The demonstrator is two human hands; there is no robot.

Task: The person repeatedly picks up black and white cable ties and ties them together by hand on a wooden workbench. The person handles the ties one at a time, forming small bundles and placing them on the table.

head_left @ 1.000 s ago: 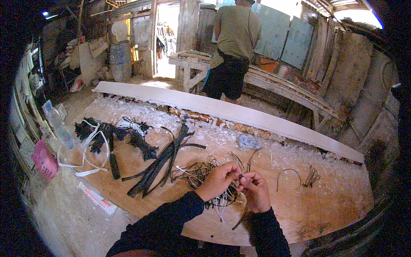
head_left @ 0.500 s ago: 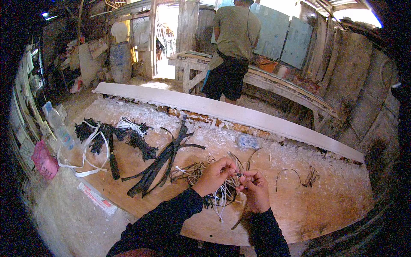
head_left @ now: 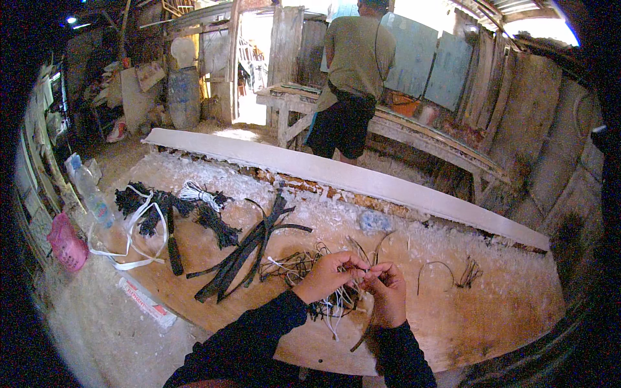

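My left hand [head_left: 330, 275] and my right hand [head_left: 386, 291] meet fingertip to fingertip above the wooden table. Both are closed in a pinch on a thin cord [head_left: 367, 273], only a little of which shows between them. Under and beside the left hand lies a loose tangle of brown and white strings [head_left: 299, 264]. A narrow dark strip [head_left: 364, 333] curves down below the right hand, and its link to the pinched cord is hidden. Left of the tangle, long black strips [head_left: 242, 255] lie crossed in a pile.
Black string bundles [head_left: 220, 226], a white strap [head_left: 131, 223] and a dark-handled tool [head_left: 173, 249] lie at the table's left. A crumpled clear plastic piece [head_left: 376, 222] and thin wiry strands [head_left: 469, 273] lie right. A pale raised board [head_left: 349, 178] edges the far side. Beyond it stands a person [head_left: 356, 71].
The two hands have drawn closer together, fingertips now nearly touching around the cord. The view has shifted slightly. The strips and bundles lie as before.
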